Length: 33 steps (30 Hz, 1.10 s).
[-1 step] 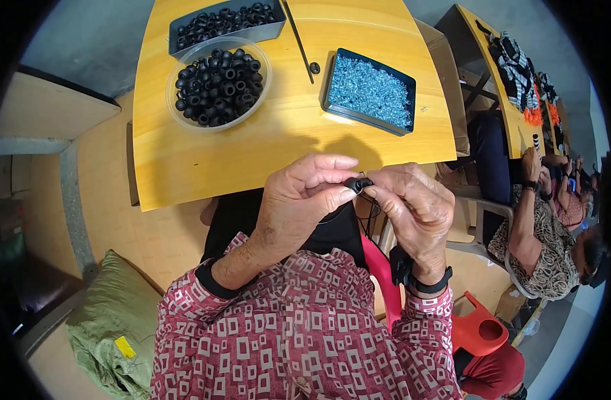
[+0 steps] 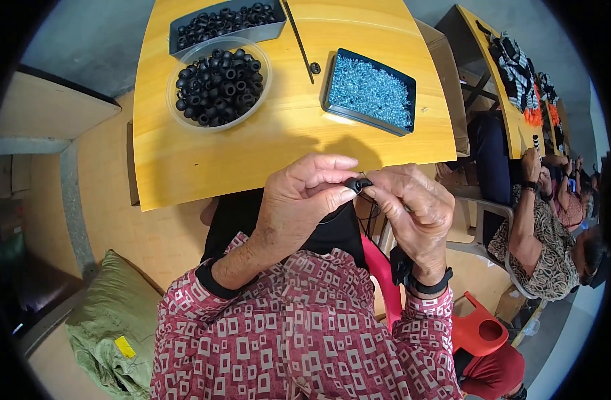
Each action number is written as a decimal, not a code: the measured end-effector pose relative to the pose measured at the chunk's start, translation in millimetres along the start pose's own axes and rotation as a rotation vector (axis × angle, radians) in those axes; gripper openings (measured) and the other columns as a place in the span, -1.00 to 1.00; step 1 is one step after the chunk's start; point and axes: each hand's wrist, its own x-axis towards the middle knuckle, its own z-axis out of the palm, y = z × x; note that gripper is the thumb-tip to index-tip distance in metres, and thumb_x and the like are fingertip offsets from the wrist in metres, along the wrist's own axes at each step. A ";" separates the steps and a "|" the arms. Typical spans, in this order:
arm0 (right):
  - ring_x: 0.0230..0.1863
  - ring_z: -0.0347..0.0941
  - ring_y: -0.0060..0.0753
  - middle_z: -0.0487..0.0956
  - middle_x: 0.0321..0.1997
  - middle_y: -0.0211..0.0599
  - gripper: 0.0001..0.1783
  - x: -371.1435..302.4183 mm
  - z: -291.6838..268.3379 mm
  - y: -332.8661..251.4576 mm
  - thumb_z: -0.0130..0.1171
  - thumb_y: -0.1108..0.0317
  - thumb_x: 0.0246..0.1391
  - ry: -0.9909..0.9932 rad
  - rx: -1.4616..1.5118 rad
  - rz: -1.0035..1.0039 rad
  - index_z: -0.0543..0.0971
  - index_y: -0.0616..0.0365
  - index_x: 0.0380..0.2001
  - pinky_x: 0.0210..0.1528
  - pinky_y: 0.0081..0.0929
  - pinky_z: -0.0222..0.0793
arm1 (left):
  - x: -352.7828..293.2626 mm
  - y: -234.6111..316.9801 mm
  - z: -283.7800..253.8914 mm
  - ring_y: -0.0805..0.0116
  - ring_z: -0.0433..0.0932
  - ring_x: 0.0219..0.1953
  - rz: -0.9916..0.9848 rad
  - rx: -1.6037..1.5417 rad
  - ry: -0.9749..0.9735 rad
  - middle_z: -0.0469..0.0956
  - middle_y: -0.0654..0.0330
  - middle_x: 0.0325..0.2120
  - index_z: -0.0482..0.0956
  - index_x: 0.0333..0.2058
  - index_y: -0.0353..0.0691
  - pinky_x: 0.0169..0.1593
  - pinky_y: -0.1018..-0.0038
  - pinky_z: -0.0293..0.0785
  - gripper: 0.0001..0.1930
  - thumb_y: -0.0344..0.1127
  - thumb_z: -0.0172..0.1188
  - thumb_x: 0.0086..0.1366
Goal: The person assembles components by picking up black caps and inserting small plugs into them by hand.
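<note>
Between my two hands, just off the table's near edge, is a small black rounded piece (image 2: pixel 353 185) with a hollow end, like the ones in the tubs. My left hand (image 2: pixel 304 190) pinches it between thumb and fingers. Close against it, my right hand (image 2: pixel 415 203) pinches a small dark part (image 2: pixel 365 183) that touches the black piece; its kind is too small to tell. On the table, a round clear tub (image 2: pixel 265 90) holds many such black hollow pieces. To its right, a dark tray (image 2: pixel 329 100) is full of small clear bluish pieces.
A grey bin (image 2: pixel 175 41) of black pieces stands behind the tub on the yellow table (image 2: pixel 285 143). Near a thin dark rod (image 2: pixel 298 40) lies a loose black piece (image 2: pixel 315 68). A green sack (image 2: pixel 112 320) is at lower left, a red plastic stool (image 2: pixel 475 330) at lower right. Other people (image 2: pixel 542 247) sit at right.
</note>
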 end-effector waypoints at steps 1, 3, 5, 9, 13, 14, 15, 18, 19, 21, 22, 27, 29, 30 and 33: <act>-0.40 0.55 -0.33 0.60 -0.43 -0.20 -0.83 0.7 0.2 -1.5 0.32 0.59 -0.19 -0.001 -0.081 -0.047 0.62 0.29 -0.41 -0.38 -0.53 0.42 | -0.4 -0.5 0.3 0.52 0.51 -0.11 -0.007 0.008 0.012 0.57 0.09 -0.17 0.44 -0.01 -0.33 0.00 0.62 0.42 -0.64 -0.61 0.11 0.19; -0.40 0.54 -0.28 0.57 -0.42 -0.20 -0.79 1.6 -0.3 -4.2 0.30 0.61 -0.19 -0.029 -0.152 -0.106 0.60 0.28 -0.37 -0.36 -0.48 0.44 | -1.5 1.2 1.8 0.53 0.52 -0.14 -0.005 0.036 0.040 0.58 0.13 -0.20 0.46 -0.03 -0.33 -0.02 0.63 0.43 -0.65 -0.63 0.14 0.17; -0.39 0.53 -0.23 0.55 -0.41 -0.19 -0.75 1.7 1.2 -6.2 0.28 0.62 -0.19 -0.056 -0.223 -0.166 0.59 0.27 -0.33 -0.33 -0.42 0.46 | -2.4 1.3 1.9 0.54 0.53 -0.17 -0.002 0.065 0.069 0.59 0.16 -0.23 0.49 -0.06 -0.32 -0.05 0.64 0.44 -0.65 -0.64 0.18 0.14; -0.39 0.52 -0.23 0.55 -0.40 -0.19 -0.74 0.7 3.1 -5.5 0.29 0.61 -0.20 -0.065 -0.190 -0.142 0.59 0.27 -0.32 -0.32 -0.40 0.46 | -2.0 0.9 1.7 0.54 0.52 -0.16 0.014 0.122 0.083 0.58 0.14 -0.22 0.49 -0.06 -0.32 -0.05 0.64 0.44 -0.65 -0.62 0.16 0.15; -0.39 0.52 -0.28 0.56 -0.40 -0.20 -0.70 -6.3 12.7 4.1 0.32 0.59 -0.21 -0.005 -0.086 -0.120 0.60 0.26 -0.28 -0.34 -0.44 0.44 | -1.6 -1.5 -2.1 0.50 0.52 -0.14 -0.037 0.069 0.063 0.57 0.08 -0.19 0.47 -0.03 -0.32 -0.04 0.61 0.45 -0.64 -0.60 0.15 0.16; -0.39 0.52 -0.28 0.56 -0.40 -0.20 -0.70 -8.4 14.1 5.4 0.32 0.59 -0.21 -0.006 -0.086 -0.120 0.60 0.26 -0.28 -0.34 -0.44 0.44 | -1.5 -1.0 -1.9 0.50 0.52 -0.14 -0.036 0.069 0.064 0.57 0.08 -0.19 0.47 -0.03 -0.32 -0.04 0.61 0.45 -0.64 -0.60 0.15 0.16; -0.39 0.52 -0.30 0.56 -0.40 -0.21 -0.67 -10.6 15.2 6.2 0.34 0.58 -0.22 0.010 -0.054 -0.095 0.61 0.25 -0.26 -0.34 -0.46 0.44 | -1.3 0.0 -1.3 0.52 0.53 -0.16 -0.067 0.031 0.070 0.58 0.12 -0.22 0.47 -0.02 -0.30 -0.05 0.62 0.45 -0.63 -0.59 0.17 0.16; -0.40 0.51 -0.34 0.57 -0.40 -0.23 -0.64 -16.1 18.4 7.3 0.36 0.56 -0.23 0.037 0.002 -0.046 0.61 0.25 -0.24 -0.35 -0.48 0.43 | 0.6 -1.0 -1.5 0.53 0.54 -0.19 -0.115 -0.072 0.064 0.59 0.15 -0.24 0.45 0.00 -0.29 -0.06 0.62 0.45 -0.61 -0.57 0.18 0.16; -0.40 0.50 -0.35 0.57 -0.39 -0.24 -0.62 -16.9 20.2 7.9 0.37 0.55 -0.24 0.047 0.030 -0.026 0.61 0.25 -0.23 -0.34 -0.48 0.43 | 1.3 -2.2 -2.3 0.52 0.54 -0.20 -0.129 -0.133 0.057 0.60 0.13 -0.24 0.44 0.01 -0.29 -0.06 0.61 0.46 -0.60 -0.56 0.18 0.16; -0.40 0.49 -0.35 0.57 -0.38 -0.24 -0.61 -16.8 22.8 9.4 0.38 0.55 -0.25 0.053 0.008 -0.051 0.61 0.25 -0.23 -0.35 -0.47 0.42 | 1.3 -4.2 -4.7 0.50 0.54 -0.18 -0.144 -0.145 0.044 0.58 0.08 -0.21 0.42 0.03 -0.30 -0.06 0.61 0.46 -0.60 -0.53 0.19 0.17; -0.41 0.47 -0.34 0.56 -0.38 -0.24 -0.61 -16.4 23.7 9.8 0.39 0.55 -0.26 0.058 -0.013 -0.077 0.60 0.26 -0.23 -0.35 -0.47 0.41 | 0.8 -3.8 -5.1 0.49 0.53 -0.17 -0.160 -0.156 0.032 0.56 0.03 -0.19 0.40 0.04 -0.31 -0.05 0.62 0.45 -0.59 -0.50 0.19 0.19; -0.42 0.45 -0.30 0.54 -0.39 -0.24 -0.63 -16.6 31.3 17.0 0.40 0.55 -0.28 0.085 -0.095 -0.150 0.59 0.26 -0.28 -0.37 -0.46 0.40 | 1.5 -3.7 -3.9 0.48 0.54 -0.18 -0.197 -0.198 0.050 0.56 0.03 -0.19 0.40 0.04 -0.32 -0.07 0.62 0.46 -0.58 -0.50 0.19 0.19; -0.42 0.45 -0.28 0.53 -0.40 -0.24 -0.64 -16.6 32.0 17.3 0.40 0.56 -0.29 0.087 -0.108 -0.142 0.58 0.26 -0.30 -0.38 -0.45 0.39 | 1.4 -3.9 -3.7 0.48 0.54 -0.19 -0.200 -0.197 0.059 0.56 0.04 -0.20 0.40 0.04 -0.33 -0.07 0.63 0.46 -0.58 -0.51 0.18 0.19; -0.43 0.46 -0.28 0.53 -0.42 -0.25 -0.65 -16.5 32.0 17.3 0.39 0.57 -0.30 0.096 -0.113 -0.158 0.58 0.27 -0.32 -0.38 -0.45 0.40 | 1.0 -2.5 -3.6 0.48 0.54 -0.19 -0.201 -0.196 0.051 0.57 0.05 -0.21 0.39 0.05 -0.33 -0.07 0.63 0.46 -0.58 -0.50 0.19 0.18; -0.43 0.46 -0.29 0.51 -0.44 -0.25 -0.65 -16.4 30.4 17.7 0.39 0.58 -0.32 0.104 -0.153 -0.211 0.57 0.27 -0.33 -0.39 -0.45 0.41 | 0.6 3.6 -3.5 0.49 0.54 -0.20 -0.209 -0.163 0.032 0.57 0.07 -0.22 0.39 0.05 -0.34 -0.07 0.63 0.46 -0.57 -0.50 0.20 0.18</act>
